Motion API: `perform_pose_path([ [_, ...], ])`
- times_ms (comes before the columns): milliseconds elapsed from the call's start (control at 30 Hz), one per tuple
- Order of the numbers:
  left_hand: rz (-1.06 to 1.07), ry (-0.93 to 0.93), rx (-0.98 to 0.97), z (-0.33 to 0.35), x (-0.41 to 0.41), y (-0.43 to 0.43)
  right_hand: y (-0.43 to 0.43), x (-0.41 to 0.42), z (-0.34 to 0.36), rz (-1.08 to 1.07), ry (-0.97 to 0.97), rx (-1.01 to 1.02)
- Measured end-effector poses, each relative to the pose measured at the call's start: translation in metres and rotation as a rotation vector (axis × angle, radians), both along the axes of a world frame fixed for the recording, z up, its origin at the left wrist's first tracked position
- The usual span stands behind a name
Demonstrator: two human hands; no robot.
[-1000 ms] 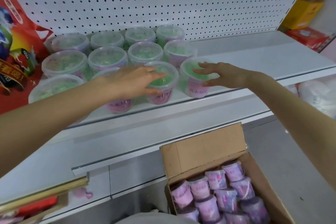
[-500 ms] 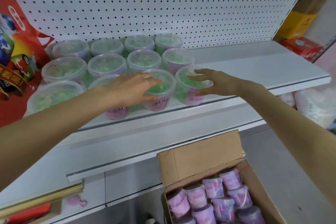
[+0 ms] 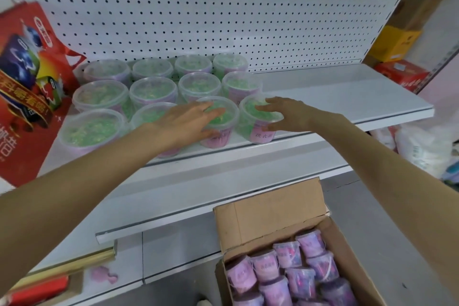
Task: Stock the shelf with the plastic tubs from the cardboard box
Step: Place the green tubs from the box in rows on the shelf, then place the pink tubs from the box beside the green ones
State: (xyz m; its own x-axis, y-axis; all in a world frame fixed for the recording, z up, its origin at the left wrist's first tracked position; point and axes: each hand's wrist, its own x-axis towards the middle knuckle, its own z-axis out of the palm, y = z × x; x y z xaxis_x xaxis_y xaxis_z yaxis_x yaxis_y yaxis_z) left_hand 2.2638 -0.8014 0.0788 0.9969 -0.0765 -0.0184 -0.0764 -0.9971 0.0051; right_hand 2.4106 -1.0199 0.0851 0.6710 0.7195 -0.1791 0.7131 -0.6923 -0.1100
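At the shelf (image 3: 335, 97) front, tubs (image 3: 154, 89) stand upright, lids up. Your left hand (image 3: 186, 120) lies flat, hiding one lid. Your right hand (image 3: 283, 113) covers another's rim, grip unclear. Below, the box (image 3: 268, 208) is cut off.
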Motion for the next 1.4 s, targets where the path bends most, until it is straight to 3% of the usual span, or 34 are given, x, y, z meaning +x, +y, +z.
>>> perform_pose_path([
  [100, -0.006, 0.010, 0.025, 0.008, -0.015, -0.009, -0.001, -0.015, 0.006, -0.006, -0.115, -0.111],
  [267, -0.045, -0.047, 0.146, 0.015, -0.055, -0.036, -0.027, -0.066, 0.016, -0.043, -0.098, -0.144],
  [400, -0.042, -0.099, 0.123, -0.009, -0.094, -0.065, -0.059, -0.120, 0.003, -0.097, -0.065, -0.283],
  [733, 0.014, 0.239, 0.137, -0.084, -0.166, -0.116, -0.134, -0.209, -0.047, -0.159, 0.207, -0.369],
  [1067, 0.141, 0.472, -0.166, -0.162, -0.174, -0.184, -0.216, -0.202, -0.155, -0.075, 0.451, -0.409],
  [1400, 0.488, 0.576, -0.588, -0.311, -0.163, -0.351, -0.344, -0.129, -0.315, -0.139, 0.789, -0.288],
])
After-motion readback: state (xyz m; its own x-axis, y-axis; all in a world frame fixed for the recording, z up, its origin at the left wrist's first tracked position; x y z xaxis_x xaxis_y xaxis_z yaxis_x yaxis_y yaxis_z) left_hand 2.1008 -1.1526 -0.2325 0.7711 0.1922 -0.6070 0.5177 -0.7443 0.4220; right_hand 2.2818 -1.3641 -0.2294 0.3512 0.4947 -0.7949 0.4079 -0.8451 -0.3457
